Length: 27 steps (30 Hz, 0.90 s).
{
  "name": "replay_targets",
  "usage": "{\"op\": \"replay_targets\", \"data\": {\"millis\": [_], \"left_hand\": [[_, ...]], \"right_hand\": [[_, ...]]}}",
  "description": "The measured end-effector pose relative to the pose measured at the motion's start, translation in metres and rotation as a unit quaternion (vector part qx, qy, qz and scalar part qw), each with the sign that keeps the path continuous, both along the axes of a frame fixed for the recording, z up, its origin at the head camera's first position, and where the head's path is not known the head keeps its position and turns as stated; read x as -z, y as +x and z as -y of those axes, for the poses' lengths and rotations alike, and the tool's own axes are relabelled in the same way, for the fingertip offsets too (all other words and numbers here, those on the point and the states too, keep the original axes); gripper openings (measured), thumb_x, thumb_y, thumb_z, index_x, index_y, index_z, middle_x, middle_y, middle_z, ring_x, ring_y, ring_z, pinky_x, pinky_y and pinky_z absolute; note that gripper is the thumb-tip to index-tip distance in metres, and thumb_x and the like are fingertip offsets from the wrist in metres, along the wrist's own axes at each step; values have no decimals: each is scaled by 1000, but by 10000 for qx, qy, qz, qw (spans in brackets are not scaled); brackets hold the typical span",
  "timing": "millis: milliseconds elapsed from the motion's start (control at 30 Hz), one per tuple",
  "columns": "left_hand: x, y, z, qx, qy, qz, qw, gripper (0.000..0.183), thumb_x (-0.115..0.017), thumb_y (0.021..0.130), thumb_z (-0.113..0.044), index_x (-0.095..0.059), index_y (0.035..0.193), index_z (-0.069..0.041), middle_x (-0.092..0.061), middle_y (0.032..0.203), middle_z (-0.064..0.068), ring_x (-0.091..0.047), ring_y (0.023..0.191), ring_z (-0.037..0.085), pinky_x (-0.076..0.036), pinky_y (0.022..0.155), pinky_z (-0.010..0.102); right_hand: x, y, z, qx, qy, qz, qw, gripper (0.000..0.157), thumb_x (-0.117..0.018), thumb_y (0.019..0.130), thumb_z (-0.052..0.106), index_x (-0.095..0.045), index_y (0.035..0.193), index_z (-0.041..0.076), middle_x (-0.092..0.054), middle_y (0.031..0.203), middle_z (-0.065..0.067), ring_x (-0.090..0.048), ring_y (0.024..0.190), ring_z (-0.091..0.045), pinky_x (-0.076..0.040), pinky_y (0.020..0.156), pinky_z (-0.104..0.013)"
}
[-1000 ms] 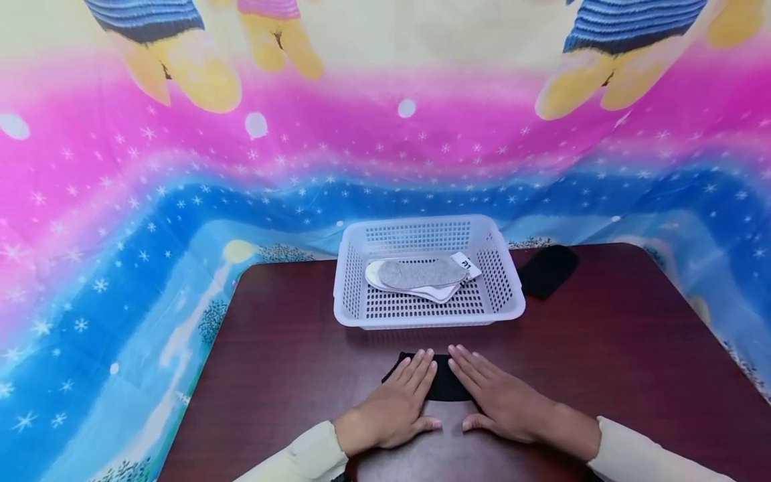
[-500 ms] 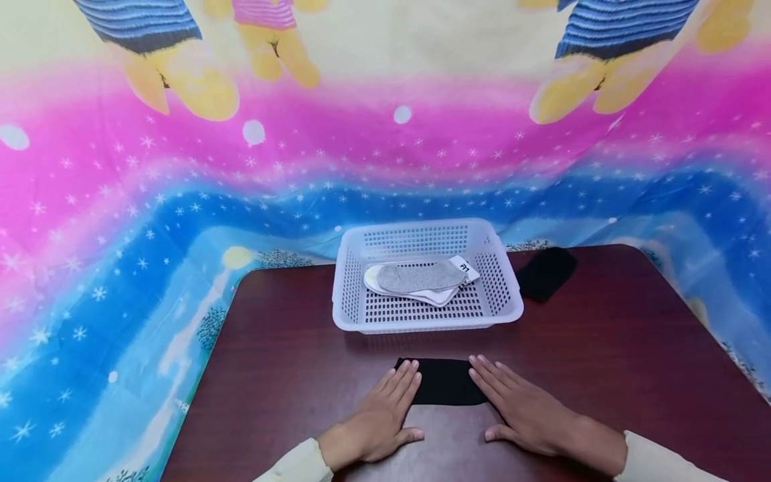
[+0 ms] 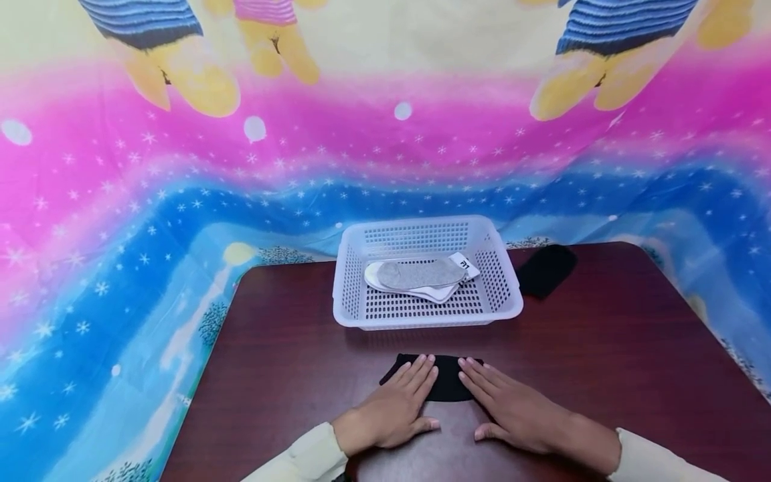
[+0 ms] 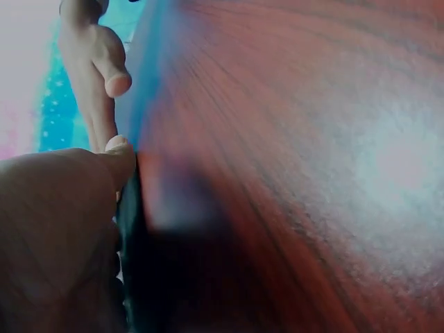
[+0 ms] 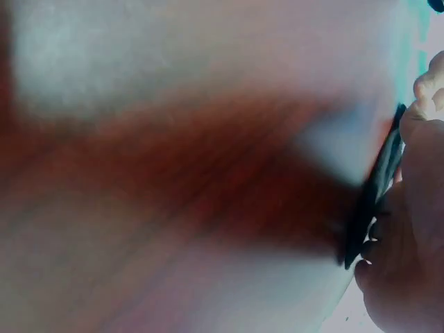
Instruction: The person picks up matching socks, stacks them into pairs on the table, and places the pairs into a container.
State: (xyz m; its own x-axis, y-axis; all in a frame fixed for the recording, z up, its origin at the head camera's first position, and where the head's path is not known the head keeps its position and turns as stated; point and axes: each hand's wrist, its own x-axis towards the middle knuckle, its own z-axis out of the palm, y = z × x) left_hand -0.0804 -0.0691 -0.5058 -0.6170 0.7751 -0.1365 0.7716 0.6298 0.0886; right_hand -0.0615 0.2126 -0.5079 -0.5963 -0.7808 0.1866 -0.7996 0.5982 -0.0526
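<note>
A black sock (image 3: 447, 385) lies flat on the table in front of the basket in the head view. My left hand (image 3: 391, 410) rests palm down on its left part, fingers straight and thumb spread. On the sock's right part my right hand (image 3: 521, 412) presses with straight fingers, its thumb pointing inward. Between the two hands the middle of the sock shows. In the left wrist view the black sock (image 4: 135, 229) appears edge-on under the fingers, and the right wrist view shows the sock (image 5: 374, 194) as a thin dark strip by the right hand.
Behind the hands stands a white plastic basket (image 3: 427, 323) holding a grey sock (image 3: 415, 274) and a white sock (image 3: 442, 294). A second black sock-like piece (image 3: 548, 269) lies right of it. The dark red table (image 3: 277, 348) meets a printed cloth backdrop (image 3: 241, 201).
Both hands slid apart to the sock's ends half a second ago, and now they are closer together over it again. The basket stays in place.
</note>
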Motion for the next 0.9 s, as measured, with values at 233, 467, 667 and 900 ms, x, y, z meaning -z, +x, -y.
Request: {"op": "replay_targets", "data": {"millis": [233, 467, 667, 900], "left_hand": [[9, 0, 2, -7, -260, -5, 9997, 83, -25, 96, -65, -6, 155, -11, 3, 163, 9, 1, 150, 23, -15, 121, 39], [6, -1, 3, -132, -261, 156, 9995, 83, -24, 96, -65, -4, 155, -11, 5, 163, 8, 4, 150, 23, -13, 121, 40], [-4, -2, -4, -132, 21, 453, 9989, 83, -26, 96, -64, -7, 155, -9, 4, 162, 9, 2, 150, 24, -13, 121, 41], [-3, -2, -17, 188, -165, 257, 9994, 81, -24, 96, -64, -9, 155, -9, 2, 162, 10, 1, 150, 23, -14, 121, 40]], "right_hand": [[5, 5, -19, -58, 237, 9, 9997, 78, -52, 90, 58, -36, 148, 8, -32, 155, -11, -36, 140, -30, 7, 118, -21], [-6, 5, -29, 142, 400, 339, 9985, 70, -48, 94, 55, -37, 148, 13, -31, 156, -7, -38, 139, -27, 9, 115, -15], [-11, 1, -17, 454, 218, 294, 9983, 72, -52, 93, 54, -39, 146, 7, -32, 155, -12, -37, 139, -27, 5, 115, -15], [-3, -6, 4, 235, 140, 46, 9996, 75, -53, 91, 55, -42, 143, 3, -36, 152, -15, -40, 137, -30, -12, 114, -27]]}}
